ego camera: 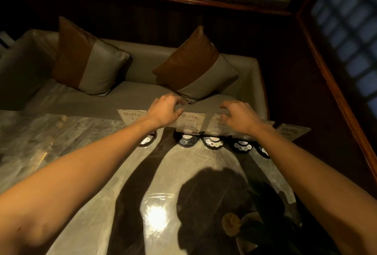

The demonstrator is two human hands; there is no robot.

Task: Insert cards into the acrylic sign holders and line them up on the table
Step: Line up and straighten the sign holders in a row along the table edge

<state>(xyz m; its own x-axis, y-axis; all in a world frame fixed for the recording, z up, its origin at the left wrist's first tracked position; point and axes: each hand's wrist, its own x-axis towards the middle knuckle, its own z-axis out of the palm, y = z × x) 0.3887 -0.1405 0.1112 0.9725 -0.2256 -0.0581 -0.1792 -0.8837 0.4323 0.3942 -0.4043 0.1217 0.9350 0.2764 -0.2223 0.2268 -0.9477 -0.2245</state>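
Observation:
Several acrylic sign holders with white cards stand in a row along the far edge of the marble table, each on a dark round base with buttons. My left hand hovers with curled fingers over the top edges of the leftmost holder and the second holder. My right hand reaches over the third holder, fingers apart above its top edge. The rightmost holder stands at the table's far right corner. Whether either hand touches a holder is unclear.
A grey bench sofa with two brown-and-grey cushions lies beyond the table. A yellow flower with dark leaves sits in a bowl at the near right. Dark wooden walls close in on the right.

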